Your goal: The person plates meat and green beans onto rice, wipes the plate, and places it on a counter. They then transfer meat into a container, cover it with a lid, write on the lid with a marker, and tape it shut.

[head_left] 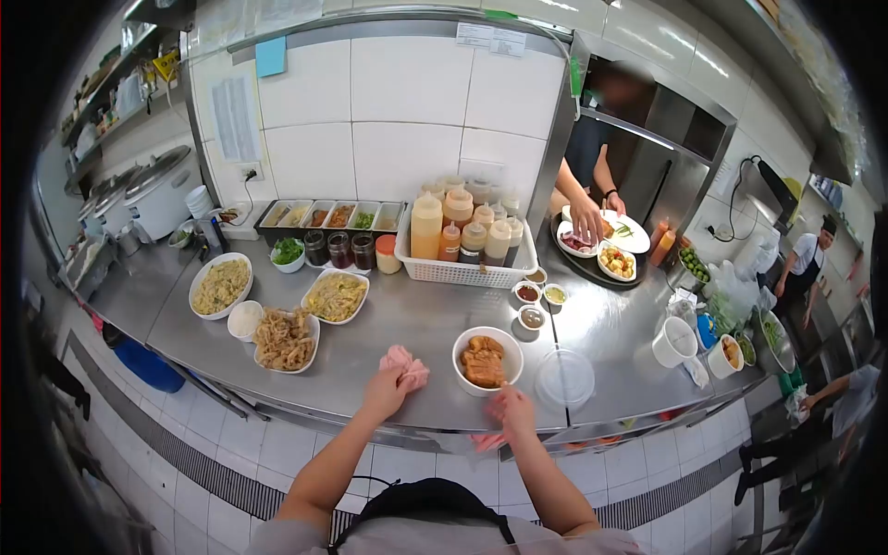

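My left hand (384, 392) is closed around a crumpled pink cloth (404, 364) just above the steel counter. My right hand (513, 413) is curled by the near rim of a white bowl (460, 372) that holds browned pieces of meat (483, 361). A second piece of pink cloth (487, 442) sticks out below my right fingers at the counter's front edge; it appears to be in that hand. To the right of the bowl lies a clear round lid (565, 378). Small sauce cups (531, 318) stand behind the bowl.
On the left are dishes of rice (222, 286), noodles (336, 297) and fried strips (284, 341). A white basket (462, 274) of sauce bottles stands at the back. Through a hatch, a co-worker's hand (585, 220) reaches over plates. White tubs (674, 342) stand on the right.
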### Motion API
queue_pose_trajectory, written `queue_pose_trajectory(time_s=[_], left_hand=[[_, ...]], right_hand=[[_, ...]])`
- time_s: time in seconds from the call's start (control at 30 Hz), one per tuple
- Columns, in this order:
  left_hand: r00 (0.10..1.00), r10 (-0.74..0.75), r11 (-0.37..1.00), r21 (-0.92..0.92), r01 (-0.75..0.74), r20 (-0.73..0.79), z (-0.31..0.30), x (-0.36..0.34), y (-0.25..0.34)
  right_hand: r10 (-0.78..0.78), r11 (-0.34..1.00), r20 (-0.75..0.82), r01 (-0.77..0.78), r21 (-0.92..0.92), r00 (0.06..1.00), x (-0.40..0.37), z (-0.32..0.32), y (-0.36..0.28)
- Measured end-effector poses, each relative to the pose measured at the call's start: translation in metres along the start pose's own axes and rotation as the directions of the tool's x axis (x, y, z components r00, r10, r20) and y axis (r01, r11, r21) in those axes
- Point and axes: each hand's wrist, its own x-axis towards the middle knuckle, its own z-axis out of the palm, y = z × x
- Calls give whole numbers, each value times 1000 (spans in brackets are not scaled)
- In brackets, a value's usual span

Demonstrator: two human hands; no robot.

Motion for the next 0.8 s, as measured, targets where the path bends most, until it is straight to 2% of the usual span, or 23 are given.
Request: queue_pose_trajectory(time_s=[0.03, 0.07, 0.1, 0.13, 0.17, 0.2, 0.23, 0.27, 0.3, 0.33, 0.37, 0.43, 0.47, 0.5, 0.53, 0.57, 0.6, 0.63, 0.67, 0.7, 0.77, 0.8], left_hand=[[976, -166, 980, -84, 179, 142, -11, -2, 12], [976, -171, 980, -77, 182, 131, -15, -3, 23], [983, -118, 977, -162, 140, 138, -17, -6, 33], [987, -65, 964, -248, 100, 145, -19, -10, 43], [987, -71, 964, -246, 105, 143, -23, -11, 55], [967, -79, 918, -360, 165, 244, -29, -10, 68], [938, -71, 856, -462, 233, 340, -36, -10, 79], [938, -77, 857, -458, 235, 337, -44, -10, 87], [935, -21, 857, -474, 199, 355, -53, -11, 94], [929, 38, 855, -493, 160, 368, -57, -9, 97], [933, 40, 857, -492, 153, 359, -57, -8, 90], [943, 21, 888, -440, 135, 331, -51, -12, 67], [942, 17, 886, -442, 141, 334, -51, -12, 65], [932, -80, 882, -411, 232, 354, -52, -11, 63], [912, -174, 869, -379, 320, 370, -52, -9, 62], [912, -176, 866, -381, 323, 371, -48, -6, 59], [917, -128, 913, -317, 258, 378, -40, -4, 57], [918, -79, 948, -254, 189, 389, -32, -3, 58], [914, -83, 944, -264, 201, 398, -27, -1, 62], [940, -49, 966, -222, 130, 337, -22, 3, 68], [981, 52, 991, -130, -28, 188, -9, 12, 80], [991, 96, 995, -45, -92, 97, -2, 20, 88]], right_hand=[[130, 984, 119, -114, -139, 984, 1, -7, 4], [267, 936, 214, -200, -290, 940, 0, -10, 5], [108, 895, 292, 35, -445, 950, -10, 1, 3], [-33, 783, 389, 266, -562, 921, -22, 14, 5], [-29, 783, 393, 265, -562, 919, -22, 25, 6], [-461, 505, 554, 718, -479, 693, -20, 38, 4], [-711, 44, 656, 947, -320, 254, -18, 44, -1], [-711, 47, 657, 949, -313, 252, -16, 42, -5], [-532, 336, 695, 874, -351, 484, -13, 40, -9], [-286, 576, 714, 710, -405, 640, -9, 38, -14], [-291, 572, 718, 717, -399, 632, -7, 34, -22], [-52, 763, 664, 459, -456, 746, -7, 20, -39], [109, 833, 577, 242, -497, 810, -7, 12, -44], [114, 833, 576, 238, -500, 809, -3, 3, -42], [43, 945, 640, 177, -275, 767, 4, -6, -36], [-45, 995, 681, 96, -37, 731, 2, -7, -38], [-38, 995, 679, 92, -44, 734, -3, -6, -37], [-164, 986, 584, 113, 124, 795, -9, -4, -36], [-270, 948, 460, 149, 282, 846, -15, -2, -39], [-251, 954, 452, 139, 266, 856, -15, -4, -44], [-341, 894, 479, 122, 430, 809, -15, -14, -52], [-278, 947, 418, 174, 270, 865, -6, -22, -51]])
